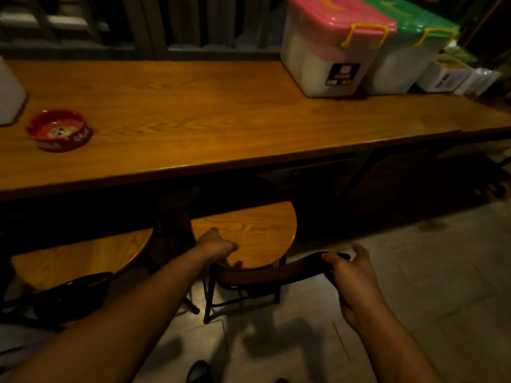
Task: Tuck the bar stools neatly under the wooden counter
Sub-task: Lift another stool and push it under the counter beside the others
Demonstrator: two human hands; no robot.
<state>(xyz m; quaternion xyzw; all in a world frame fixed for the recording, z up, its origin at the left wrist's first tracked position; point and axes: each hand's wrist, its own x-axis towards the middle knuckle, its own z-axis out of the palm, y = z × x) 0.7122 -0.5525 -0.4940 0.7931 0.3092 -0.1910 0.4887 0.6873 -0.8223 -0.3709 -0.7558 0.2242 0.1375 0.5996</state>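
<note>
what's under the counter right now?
Under the wooden counter: the far part of the middle bar stool seat, held by left hand and right hand. The left bar stool also reaches under the edge. Deeper in, shadow hides everything else.

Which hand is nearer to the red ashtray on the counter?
Left. The left hand rests on the stool seat, below and right of the red ashtray; the right hand grips the stool's backrest, farther right.

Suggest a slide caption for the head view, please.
Both hands grip a bar stool at the wooden counter.
</note>
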